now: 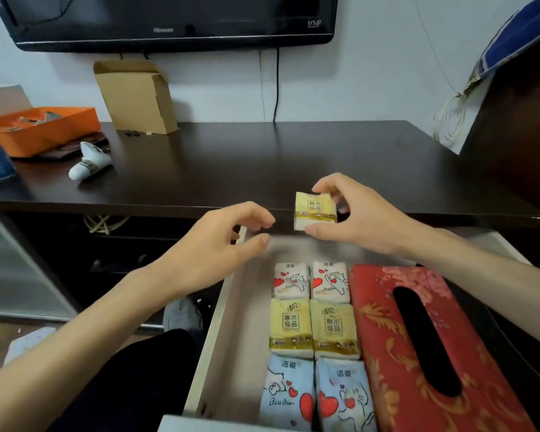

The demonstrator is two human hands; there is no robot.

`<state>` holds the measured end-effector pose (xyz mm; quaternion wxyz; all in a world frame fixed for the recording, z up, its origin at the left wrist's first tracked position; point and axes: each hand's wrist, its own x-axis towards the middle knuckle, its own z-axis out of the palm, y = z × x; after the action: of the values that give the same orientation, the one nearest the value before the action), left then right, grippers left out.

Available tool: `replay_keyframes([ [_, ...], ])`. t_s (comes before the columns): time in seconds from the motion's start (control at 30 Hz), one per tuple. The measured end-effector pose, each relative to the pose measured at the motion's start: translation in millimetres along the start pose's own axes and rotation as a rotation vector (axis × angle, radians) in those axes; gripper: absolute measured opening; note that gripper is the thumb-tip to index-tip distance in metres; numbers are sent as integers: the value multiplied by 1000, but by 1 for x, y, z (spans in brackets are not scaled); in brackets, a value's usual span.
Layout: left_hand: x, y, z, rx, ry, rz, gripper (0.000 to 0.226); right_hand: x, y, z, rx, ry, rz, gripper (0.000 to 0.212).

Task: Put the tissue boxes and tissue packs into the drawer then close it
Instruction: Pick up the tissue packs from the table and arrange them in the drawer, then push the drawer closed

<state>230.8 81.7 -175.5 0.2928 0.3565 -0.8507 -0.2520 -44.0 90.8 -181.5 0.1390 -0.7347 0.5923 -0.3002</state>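
Six tissue packs (313, 335) and a red tissue box (424, 347) fill the open drawer (228, 307); the right hand (362, 216) pinches a yellow pack (315, 211) above its back, best lowered flat behind the rows, while the left hand (225, 244) hovers, fingers loosely curled, empty.

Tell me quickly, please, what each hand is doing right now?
Left hand: open, empty, fingers curled.
Right hand: closed on the small yellow plastic-wrapped tissue pack.

The dark counter (262, 163) bears an orange tray (41, 127), a white sock (89, 165) just beside it, and an open cardboard box (137, 98) against the wall.
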Motion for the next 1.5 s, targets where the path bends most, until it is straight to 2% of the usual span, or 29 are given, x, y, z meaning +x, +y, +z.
replay_keyframes([
  [0.2, -78, -2, 21, 306, 149, -64, 18, -40, -17, 25, -39, -140, 88, 59],
  [0.43, -98, -28, 42, 192, 101, -178, 50, -27, -27, 48, -97, -243, 174, 82],
  [0.6, -99, -32, 44, 144, 106, -168, 49, -23, -30, 56, -293, -352, 178, 75],
  [0.7, -101, -34, 44, 121, 109, -162, 49, -26, -31, 49, -263, -359, 148, 66],
  [0.87, -106, -28, 36, 8, 144, -151, 39, -56, -41, 24, -63, -135, 53, 26],
  [1.0, -115, -3, 22, -57, 157, -88, 29, -112, -56, 0, -8, -132, 19, 12],
  [1.13, -123, 39, 24, 4, 39, -44, 13, -181, -62, -8, -59, -171, 43, 15],
  [1.2, -130, 59, 32, 104, -20, 4, 20, -214, -60, -10, -171, -138, 37, 15],
  [1.3, -148, 78, 51, 285, -75, 117, 34, -265, -54, -15, -235, -18, 35, 18],
  [1.43, -164, 78, 70, 498, -111, 258, 53, -317, -32, -11, -407, 177, -4, 41],
  [1.5, -162, 73, 74, 598, -107, 321, 49, -325, -19, -7, -516, 281, -16, 49],
])
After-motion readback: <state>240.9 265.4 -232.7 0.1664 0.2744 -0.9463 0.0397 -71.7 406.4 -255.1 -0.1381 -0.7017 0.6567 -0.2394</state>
